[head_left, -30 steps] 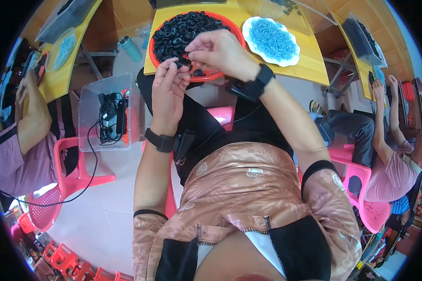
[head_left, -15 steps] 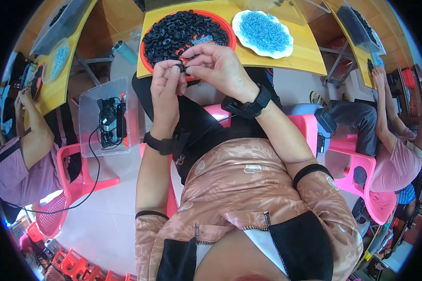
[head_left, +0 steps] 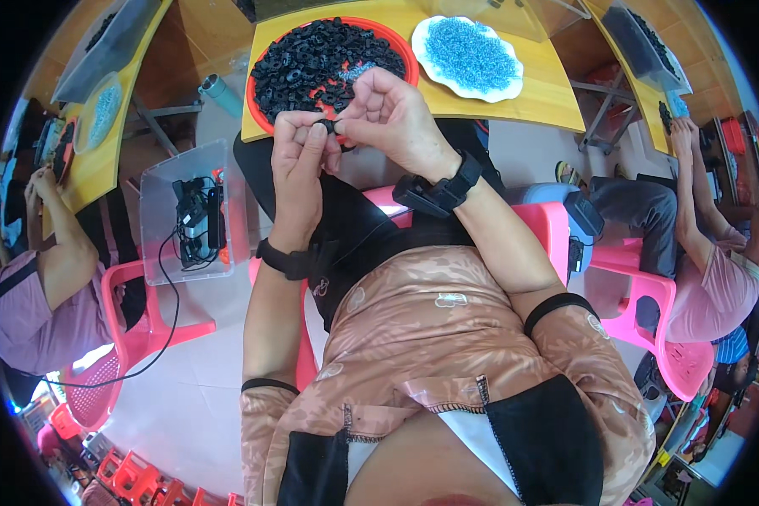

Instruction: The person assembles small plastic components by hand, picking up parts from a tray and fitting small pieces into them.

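Observation:
Both my hands meet at the near edge of a red round tray point(head_left: 412, 63) heaped with small black plastic parts point(head_left: 312, 59). Between the thumb and fingers of my left hand point(head_left: 299, 152) is a small black plastic part point(head_left: 327, 126); its exact kind is too small to make out. My right hand point(head_left: 392, 122) pinches at the same part from the right, its thumb and forefinger pressed together and the other fingers curled. Whether a tiny piece sits in that pinch is hidden. Right of the tray, a white scalloped plate point(head_left: 426, 63) holds many small clear-blue pieces point(head_left: 472, 55).
The yellow table point(head_left: 548, 101) ends just beyond my lap. On the floor at left stand a clear plastic bin point(head_left: 156, 253) with black cables and a grey-green bottle point(head_left: 219, 93). Co-workers sit on pink chairs point(head_left: 135, 329) at both sides. A black cable point(head_left: 173, 329) crosses the floor.
My right fingers have curled in more, their tips drawn back from over the tray. The black part has turned slightly between my hands. The view has shifted a little.

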A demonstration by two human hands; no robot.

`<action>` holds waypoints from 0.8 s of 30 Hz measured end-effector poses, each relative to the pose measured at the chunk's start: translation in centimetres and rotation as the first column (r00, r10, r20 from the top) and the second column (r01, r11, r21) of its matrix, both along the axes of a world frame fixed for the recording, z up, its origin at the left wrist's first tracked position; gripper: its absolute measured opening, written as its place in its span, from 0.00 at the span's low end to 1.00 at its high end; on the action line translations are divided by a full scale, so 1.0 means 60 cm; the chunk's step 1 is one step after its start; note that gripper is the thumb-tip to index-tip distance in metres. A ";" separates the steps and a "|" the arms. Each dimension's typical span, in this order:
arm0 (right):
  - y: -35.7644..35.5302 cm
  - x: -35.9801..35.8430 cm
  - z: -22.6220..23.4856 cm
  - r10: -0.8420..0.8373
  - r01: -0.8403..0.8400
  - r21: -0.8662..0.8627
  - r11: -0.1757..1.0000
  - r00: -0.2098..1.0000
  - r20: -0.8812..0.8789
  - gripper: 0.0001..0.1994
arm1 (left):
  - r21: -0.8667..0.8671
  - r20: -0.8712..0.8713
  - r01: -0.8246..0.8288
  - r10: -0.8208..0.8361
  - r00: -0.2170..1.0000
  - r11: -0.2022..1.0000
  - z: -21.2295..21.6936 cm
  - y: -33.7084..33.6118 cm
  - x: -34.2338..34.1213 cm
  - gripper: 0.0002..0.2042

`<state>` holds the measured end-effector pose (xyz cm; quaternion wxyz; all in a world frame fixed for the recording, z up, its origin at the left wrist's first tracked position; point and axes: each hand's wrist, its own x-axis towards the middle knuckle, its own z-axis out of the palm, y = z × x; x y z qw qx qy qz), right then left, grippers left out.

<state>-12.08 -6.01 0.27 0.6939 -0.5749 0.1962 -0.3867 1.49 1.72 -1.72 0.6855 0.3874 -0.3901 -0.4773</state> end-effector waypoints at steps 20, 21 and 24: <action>0.061 0.031 0.002 -0.665 0.315 -0.837 0.448 0.742 -0.078 0.16 | 0.118 -0.218 -0.074 0.099 0.971 0.990 -0.015 -0.002 -0.014 0.05; 0.059 0.030 0.000 -0.671 0.309 -0.852 0.423 0.738 -0.065 0.17 | 0.131 -0.238 -0.058 0.089 0.967 0.990 -0.013 -0.001 -0.017 0.05; 0.051 0.027 -0.004 -0.688 0.302 -0.891 0.338 0.726 -0.016 0.18 | 0.127 -0.263 -0.032 0.065 0.963 0.991 -0.014 -0.002 -0.016 0.04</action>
